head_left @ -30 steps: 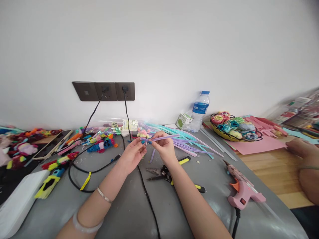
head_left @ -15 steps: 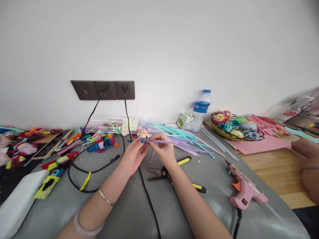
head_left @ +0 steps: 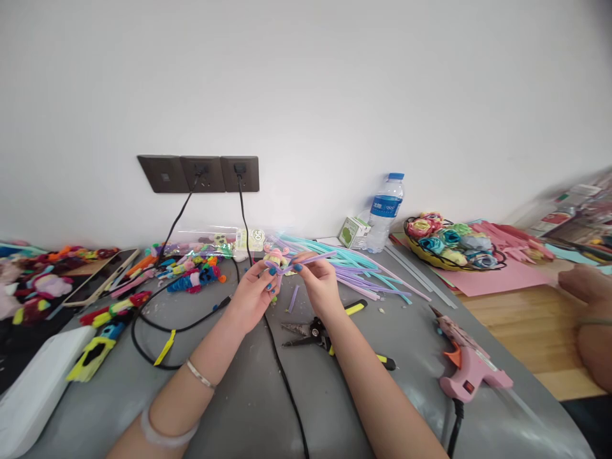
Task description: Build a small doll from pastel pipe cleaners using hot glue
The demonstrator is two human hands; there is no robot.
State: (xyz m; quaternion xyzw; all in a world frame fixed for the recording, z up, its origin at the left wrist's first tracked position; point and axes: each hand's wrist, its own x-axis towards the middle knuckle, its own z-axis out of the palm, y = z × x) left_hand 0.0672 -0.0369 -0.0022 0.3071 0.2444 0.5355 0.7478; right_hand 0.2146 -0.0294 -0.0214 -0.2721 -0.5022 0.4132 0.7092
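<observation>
Hands pinched on purple pipe cleaner

Left hand and right hand raised close together, fingertips pinched, forearms converging.

Bright, even daylight fills the scene, casting only soft shadows; wide-angle distortion bows the grey table, and the right edge appears smeared, possibly by motion.
</observation>
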